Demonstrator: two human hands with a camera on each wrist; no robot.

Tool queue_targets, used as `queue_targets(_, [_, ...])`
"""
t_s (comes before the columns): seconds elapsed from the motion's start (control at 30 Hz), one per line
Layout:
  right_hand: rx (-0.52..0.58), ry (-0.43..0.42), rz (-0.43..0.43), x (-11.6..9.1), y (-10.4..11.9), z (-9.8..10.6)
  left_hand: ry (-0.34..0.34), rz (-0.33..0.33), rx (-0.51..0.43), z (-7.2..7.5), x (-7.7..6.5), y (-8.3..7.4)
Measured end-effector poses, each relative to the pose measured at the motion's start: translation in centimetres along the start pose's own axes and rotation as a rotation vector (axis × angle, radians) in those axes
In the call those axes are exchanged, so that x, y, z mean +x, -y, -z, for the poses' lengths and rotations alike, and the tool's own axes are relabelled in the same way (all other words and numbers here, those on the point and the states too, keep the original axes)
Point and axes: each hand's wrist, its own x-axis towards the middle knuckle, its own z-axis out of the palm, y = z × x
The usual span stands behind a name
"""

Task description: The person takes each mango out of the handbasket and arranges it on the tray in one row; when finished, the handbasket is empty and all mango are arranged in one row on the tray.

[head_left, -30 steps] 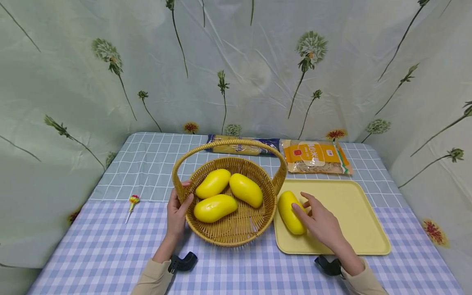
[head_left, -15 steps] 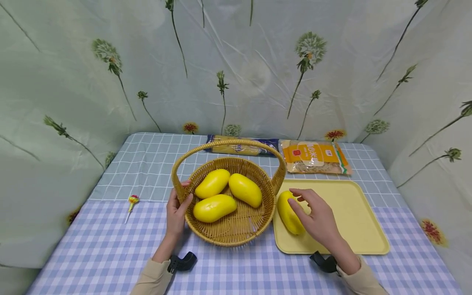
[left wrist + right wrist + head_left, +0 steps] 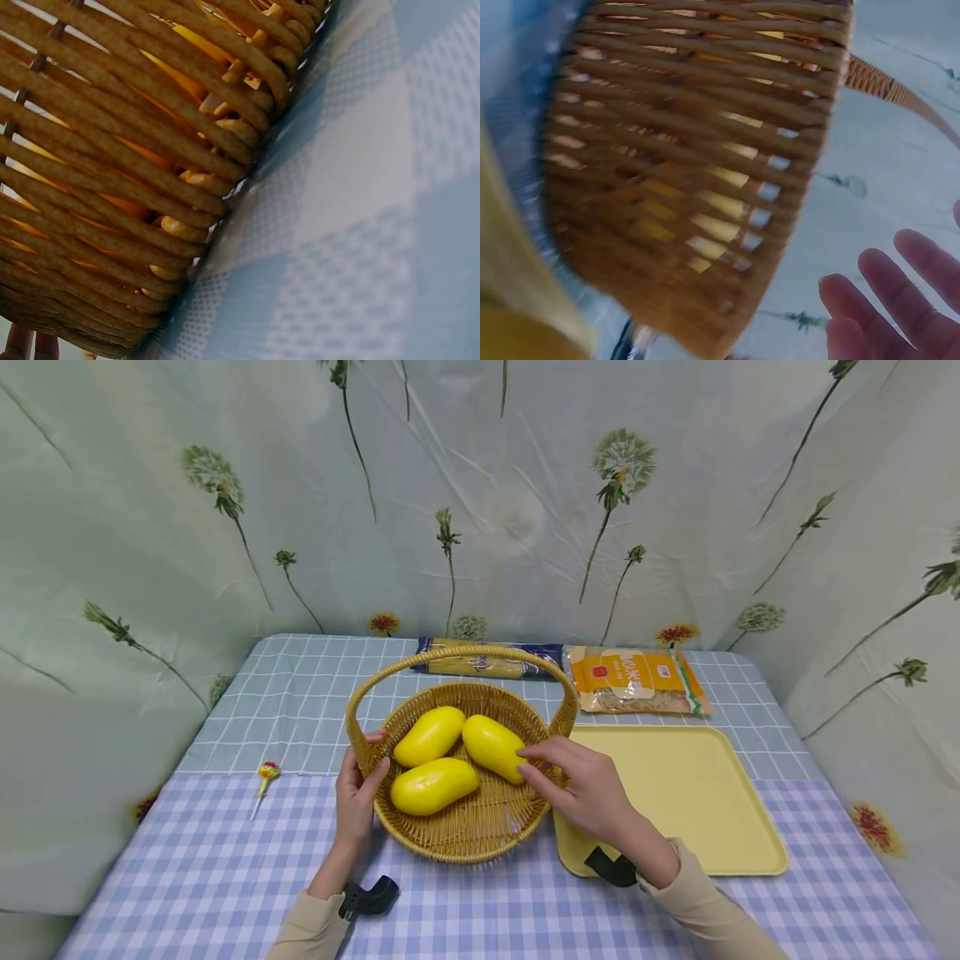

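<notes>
A round wicker basket [image 3: 480,843] with a tall arched handle holds three yellow mangoes, one at the upper left [image 3: 430,735], one at the lower left [image 3: 435,787] and one at the right [image 3: 491,745]. My left hand [image 3: 356,810] grips the basket's left side near the foot of the handle, thumb at the rim. Over the right rim hangs my right hand [image 3: 588,785], fingers loosely bent, fingertips beside the right mango's end. In the right wrist view, a rounded yellow mango [image 3: 525,337] shows at the lower left; in the head view my right hand and forearm hide it.
Right of the basket lies a pale yellow tray [image 3: 690,802]. Behind are a blue spaghetti packet [image 3: 487,664] and an orange food bag [image 3: 636,681]. A lollipop [image 3: 266,777] lies at the left on the checked cloth [image 3: 195,877].
My right hand has let go of the mango on the tray and moved left, over the basket's right rim. My left hand has kept its place on the basket.
</notes>
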Motion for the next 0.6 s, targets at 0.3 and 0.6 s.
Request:
queue_targets(0.3, [0.031,0.096,0.047,3.2,1.3,-1.5,-0.001,0.005,-0.012,0.1,0.0,0.0])
queue_targets(0.6, [0.015,0.321,-0.026,5.7,2.0,-2.3,-0.003,0.007,-0.008,0.0,0.0,0.0])
